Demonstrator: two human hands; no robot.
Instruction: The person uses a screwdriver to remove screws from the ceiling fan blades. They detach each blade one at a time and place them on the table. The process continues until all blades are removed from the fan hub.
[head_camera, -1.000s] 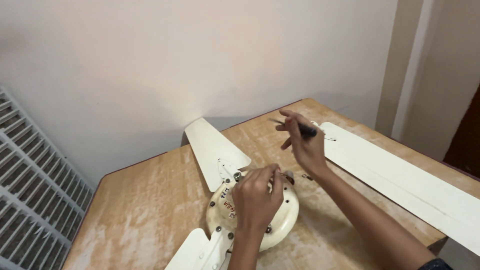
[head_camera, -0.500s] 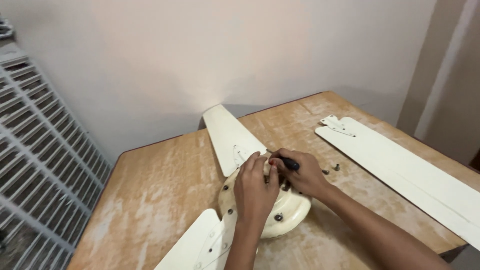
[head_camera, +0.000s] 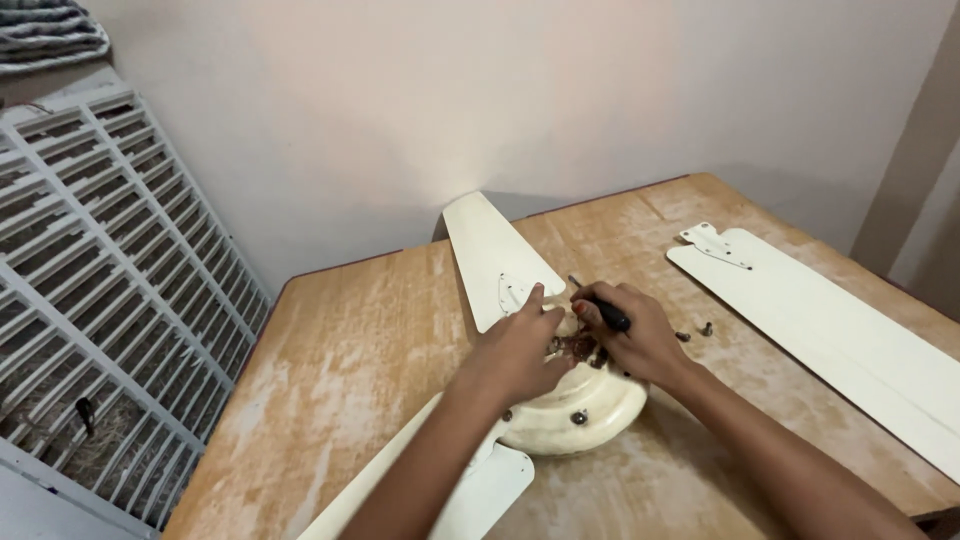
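Both hands meet over the top of the cream fan motor (head_camera: 580, 405), which sits on the bench (head_camera: 370, 340) near its front edge. The right hand (head_camera: 640, 345) is curled shut around a dark-handled screwdriver (head_camera: 600, 305); the tool's long axis slants up and away to the left, its thin shaft poking out past the knuckles toward the far blade (head_camera: 495, 255). The left hand (head_camera: 520, 350) lies just beside it on the left, fingers pressed together and bent onto the motor where that blade's bracket joins, thumb raised; whether it pinches anything small I cannot tell. The two hands touch or nearly touch, so the joint lies directly under both, a shade nearer the left. Two loose screws (head_camera: 695, 332) lie just right of the right hand, and a detached blade (head_camera: 830, 330) lies farther right, running toward the near corner.
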